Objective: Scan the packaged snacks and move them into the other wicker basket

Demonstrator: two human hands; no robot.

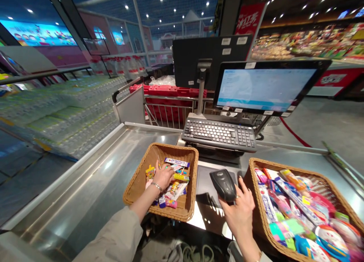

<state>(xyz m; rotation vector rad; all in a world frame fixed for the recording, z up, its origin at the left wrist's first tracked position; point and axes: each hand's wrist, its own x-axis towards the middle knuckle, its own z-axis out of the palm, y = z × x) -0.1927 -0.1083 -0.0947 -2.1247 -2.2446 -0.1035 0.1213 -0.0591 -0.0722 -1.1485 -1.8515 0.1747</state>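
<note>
My left hand (pixel 162 177) reaches into the left wicker basket (pixel 132 190), fingers apart over a pile of small wrapped sweets. A blue-and-white wrapped bar (pixel 176 162) lies just beyond its fingertips, and a yellow packet (pixel 181 177) is beside them. My right hand (pixel 240 211) grips a black barcode scanner (pixel 223 184) above the counter between the two baskets; the scanner's handle is mostly hidden by the hand. Close to its right stands a second wicker basket (pixel 257 212), fuller, with colourful packets, long wrapped bars and round plastic toys.
Behind the baskets sit a black keyboard (pixel 218 133) and a lit monitor (pixel 264 87), with another screen's dark back (pixel 210 49) beyond. The metal counter (pixel 93 178) extends to the left. Bottle packs (pixel 65 114) are stacked past its left edge.
</note>
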